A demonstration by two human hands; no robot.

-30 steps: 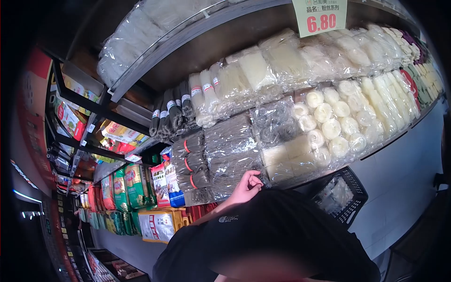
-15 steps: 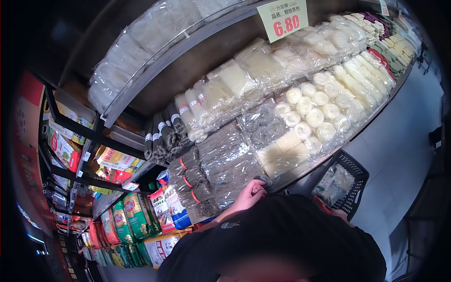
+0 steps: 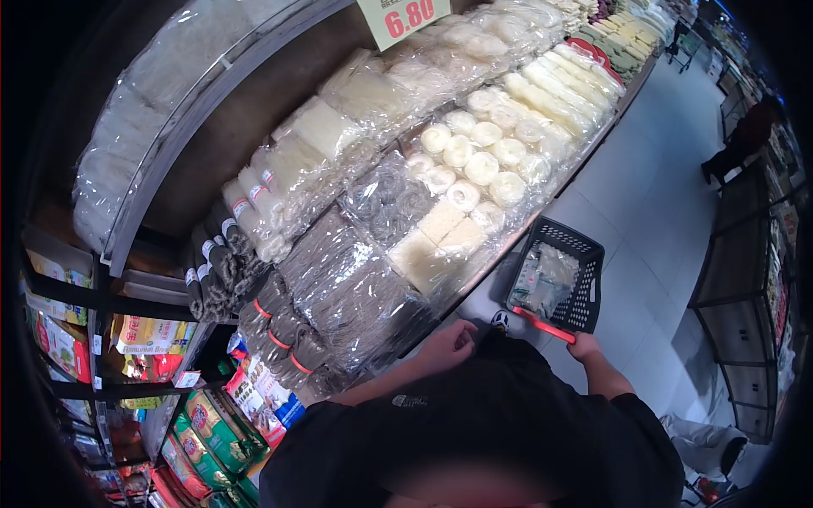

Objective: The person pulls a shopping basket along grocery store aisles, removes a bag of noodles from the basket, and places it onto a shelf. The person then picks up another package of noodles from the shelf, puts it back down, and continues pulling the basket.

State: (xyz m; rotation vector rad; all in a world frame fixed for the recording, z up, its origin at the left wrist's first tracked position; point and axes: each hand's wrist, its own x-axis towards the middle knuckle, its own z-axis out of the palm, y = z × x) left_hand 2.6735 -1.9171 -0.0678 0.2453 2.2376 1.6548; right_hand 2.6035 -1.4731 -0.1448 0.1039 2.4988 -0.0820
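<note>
My right hand (image 3: 583, 346) is closed around the red handle (image 3: 544, 325) of a black basket (image 3: 590, 290) that stands to the right of the shelf. Clear plastic packets (image 3: 546, 278) lie inside the basket. My left hand (image 3: 453, 345) is held in front of my body, near the shelf's front edge, with its fingers curled; nothing shows in it. Nearest to it on the shelf are wrapped dark noodles (image 3: 343, 284) and pale square noodle packs (image 3: 436, 247). Round white noodle bundles (image 3: 482, 168) lie farther along.
A price sign (image 3: 403, 17) hangs above the packs. Bagged goods (image 3: 216, 427) are stacked at the lower left. A person in dark clothes (image 3: 747, 140) stands across the aisle (image 3: 631, 182). Another person's light trousers (image 3: 701, 442) show at the lower right.
The view has swung to the right, bringing more of the aisle into sight. My right hand has come into view on the basket's red handle. My left hand is now off the shelf edge.
</note>
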